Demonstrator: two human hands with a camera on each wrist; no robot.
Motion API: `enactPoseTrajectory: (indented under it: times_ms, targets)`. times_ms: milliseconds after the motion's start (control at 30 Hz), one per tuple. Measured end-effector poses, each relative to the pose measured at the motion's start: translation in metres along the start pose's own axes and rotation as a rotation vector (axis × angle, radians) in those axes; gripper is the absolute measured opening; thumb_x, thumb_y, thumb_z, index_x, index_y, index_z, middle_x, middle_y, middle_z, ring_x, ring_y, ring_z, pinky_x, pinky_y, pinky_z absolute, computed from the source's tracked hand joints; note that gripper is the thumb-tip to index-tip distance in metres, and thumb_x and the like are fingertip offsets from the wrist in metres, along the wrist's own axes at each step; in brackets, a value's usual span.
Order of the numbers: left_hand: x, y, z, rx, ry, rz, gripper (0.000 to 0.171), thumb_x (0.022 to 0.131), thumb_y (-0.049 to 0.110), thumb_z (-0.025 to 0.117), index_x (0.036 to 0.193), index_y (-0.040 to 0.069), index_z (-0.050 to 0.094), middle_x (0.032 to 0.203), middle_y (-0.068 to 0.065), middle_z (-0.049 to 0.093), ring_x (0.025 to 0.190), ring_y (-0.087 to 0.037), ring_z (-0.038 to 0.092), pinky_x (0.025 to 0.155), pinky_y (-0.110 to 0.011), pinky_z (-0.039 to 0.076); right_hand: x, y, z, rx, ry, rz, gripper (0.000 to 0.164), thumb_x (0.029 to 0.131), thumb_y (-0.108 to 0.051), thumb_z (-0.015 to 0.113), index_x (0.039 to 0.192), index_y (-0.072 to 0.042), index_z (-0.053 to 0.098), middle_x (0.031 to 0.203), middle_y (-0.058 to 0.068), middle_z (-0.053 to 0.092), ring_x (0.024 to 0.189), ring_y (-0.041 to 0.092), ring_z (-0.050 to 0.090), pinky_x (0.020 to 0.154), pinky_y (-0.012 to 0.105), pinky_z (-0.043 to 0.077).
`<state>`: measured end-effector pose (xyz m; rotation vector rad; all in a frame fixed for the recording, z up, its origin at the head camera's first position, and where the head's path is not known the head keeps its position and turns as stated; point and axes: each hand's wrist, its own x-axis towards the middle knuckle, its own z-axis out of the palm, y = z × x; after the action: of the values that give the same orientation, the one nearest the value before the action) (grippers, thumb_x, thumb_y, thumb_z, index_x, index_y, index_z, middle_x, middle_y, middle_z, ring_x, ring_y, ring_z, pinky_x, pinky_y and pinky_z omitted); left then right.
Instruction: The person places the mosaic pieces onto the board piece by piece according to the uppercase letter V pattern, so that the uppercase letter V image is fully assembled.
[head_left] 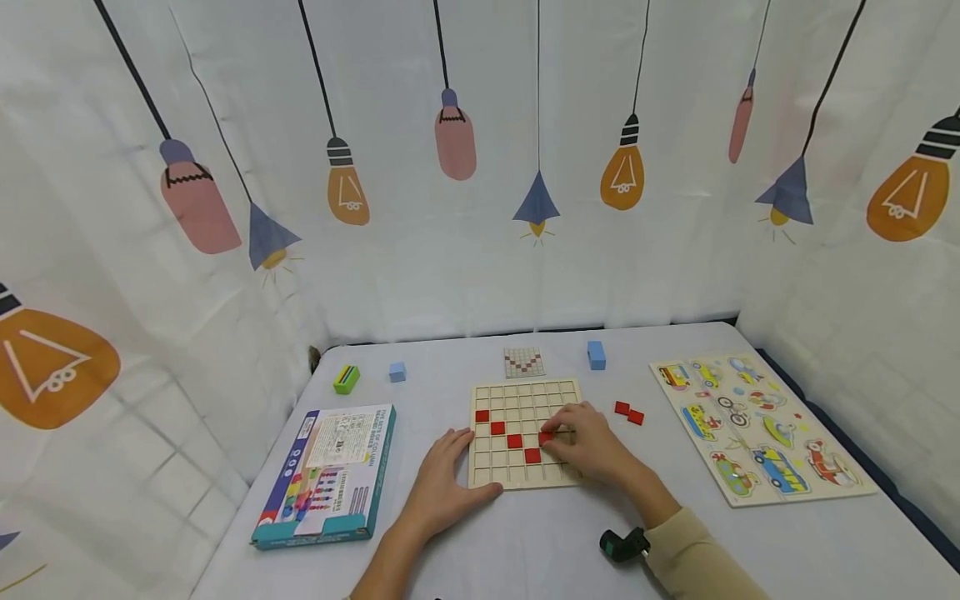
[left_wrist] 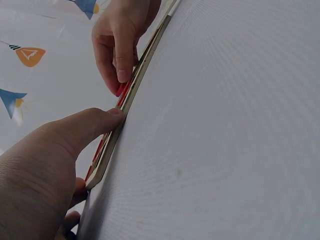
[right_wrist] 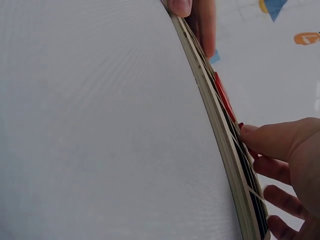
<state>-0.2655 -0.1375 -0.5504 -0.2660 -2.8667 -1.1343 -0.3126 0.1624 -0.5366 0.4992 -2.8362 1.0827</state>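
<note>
A light wooden grid board (head_left: 527,480) lies on the table with several red square tiles (head_left: 514,441) in its cells, stepping down in a diagonal. My right hand (head_left: 588,442) pinches another red tile (head_left: 545,437) between thumb and fingertips, at a cell right of the diagonal. In the left wrist view that tile shows under the right fingertips, at the board's surface. My left hand (head_left: 448,482) rests at the board's near left corner, its fingers spread along the left edge and its thumb (left_wrist: 102,120) on the near edge.
A small pattern card (head_left: 524,362) lies behind the board. Two loose red tiles (head_left: 628,412) are to its right, beside a picture puzzle board (head_left: 765,429). A flat box (head_left: 326,475) lies at left. Blue blocks (head_left: 596,355) and a green-yellow block (head_left: 347,380) stand farther back.
</note>
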Motion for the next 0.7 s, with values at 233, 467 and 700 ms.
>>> enactPoseTrajectory:
  times_ms: [233, 467, 700]
  targets:
    - [0.0008, 0.0005, 0.0007, 0.009, -0.002, -0.006, 0.106, 0.077, 0.071, 0.091, 0.162, 0.017, 0.057, 0.171, -0.002, 0.054, 0.169, -0.034, 0.034, 0.133, -0.069, 0.035, 0.0008, 0.0005, 0.0007, -0.016, -0.008, 0.014, 0.015, 0.097, -0.031, 0.088, 0.111, -0.034, 0.083, 0.116, -0.018, 0.072, 0.113, 0.011, 0.052, 0.097, 0.040, 0.047]
    - [0.0011, 0.0004, 0.0009, 0.017, 0.000, -0.002, 0.107, 0.077, 0.072, 0.091, 0.162, 0.017, 0.057, 0.171, -0.002, 0.054, 0.169, -0.034, 0.035, 0.133, -0.068, 0.035, 0.0011, 0.0011, 0.0006, -0.013, -0.011, 0.028, 0.015, 0.097, -0.031, 0.088, 0.111, -0.035, 0.083, 0.116, -0.018, 0.071, 0.114, 0.011, 0.052, 0.095, 0.040, 0.047]
    - [-0.0001, 0.0004, 0.0001, 0.003, -0.004, -0.011, 0.107, 0.077, 0.072, 0.091, 0.162, 0.018, 0.057, 0.171, -0.002, 0.053, 0.170, -0.035, 0.033, 0.133, -0.069, 0.034, 0.0007, 0.0007, 0.0004, -0.016, -0.029, 0.035, 0.017, 0.098, -0.033, 0.088, 0.113, -0.037, 0.082, 0.119, -0.019, 0.070, 0.117, 0.012, 0.052, 0.095, 0.039, 0.046]
